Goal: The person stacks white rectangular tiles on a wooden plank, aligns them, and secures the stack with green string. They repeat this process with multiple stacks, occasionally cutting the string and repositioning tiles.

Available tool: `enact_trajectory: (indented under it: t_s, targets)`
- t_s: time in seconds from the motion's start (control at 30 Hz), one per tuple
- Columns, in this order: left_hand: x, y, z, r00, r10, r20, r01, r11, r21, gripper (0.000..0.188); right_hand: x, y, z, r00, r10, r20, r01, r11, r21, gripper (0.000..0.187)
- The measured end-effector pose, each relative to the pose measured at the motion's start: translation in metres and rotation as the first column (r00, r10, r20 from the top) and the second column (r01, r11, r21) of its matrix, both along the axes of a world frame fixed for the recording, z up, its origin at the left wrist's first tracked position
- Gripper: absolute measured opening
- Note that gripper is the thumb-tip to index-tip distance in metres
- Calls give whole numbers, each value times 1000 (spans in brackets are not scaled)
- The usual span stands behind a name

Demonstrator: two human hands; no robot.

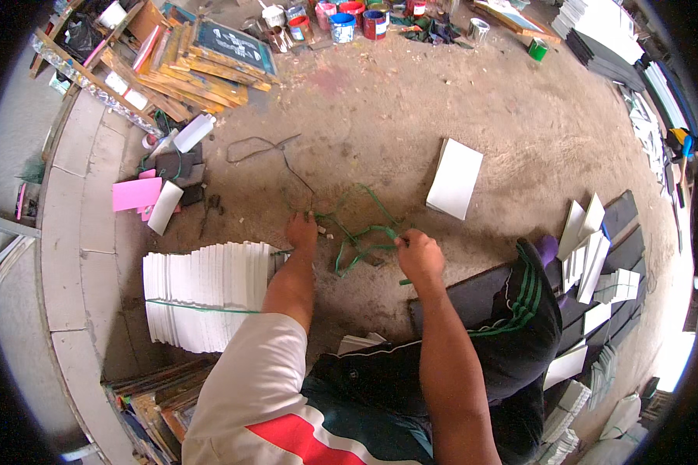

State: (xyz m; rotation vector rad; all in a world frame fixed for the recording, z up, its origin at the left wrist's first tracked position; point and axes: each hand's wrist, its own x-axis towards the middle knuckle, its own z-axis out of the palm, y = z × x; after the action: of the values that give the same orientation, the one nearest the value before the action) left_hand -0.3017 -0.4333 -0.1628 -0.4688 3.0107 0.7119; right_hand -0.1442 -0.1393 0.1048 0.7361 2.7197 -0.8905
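My right hand (420, 256) is closed around a green plastic strap (381, 229), with a short end sticking out below the fist. Loops of that strap lie tangled on the floor between my hands. Low to the floor, my left hand (302, 231) has its fingers together at the end of a thin dark cord (287, 161), which runs away from me in a loose loop. Just left of my left forearm lies a long stack of white sheets (205, 291), standing on edge and bound by a green string; my arm covers its right end.
White sheets (455, 180) lie on the floor to the right. Pink and white cards (137, 194) sit at left. Wooden frames (217, 58) and paint cans (342, 28) stand at the back. Bundles of white sheets (589, 248) rest on dark boards beside my bent leg (520, 310).
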Motion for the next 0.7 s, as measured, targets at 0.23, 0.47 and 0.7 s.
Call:
enact_trajectory:
  t_s: [0.23,0.47,0.7]
  targets:
    - [-18,41,66,926,-187,329,239,963,-125,54,-4,-7,-5,997,61,-39,-62,998,-2,27]
    - [-37,38,58,952,-179,247,239,941,-240,48,-7,-12,-2,997,71,-27,-71,997,-24,27]
    - [-19,78,99,940,31,-339,165,830,533,25,-12,-12,-13,980,-168,-104,163,985,-48,25]
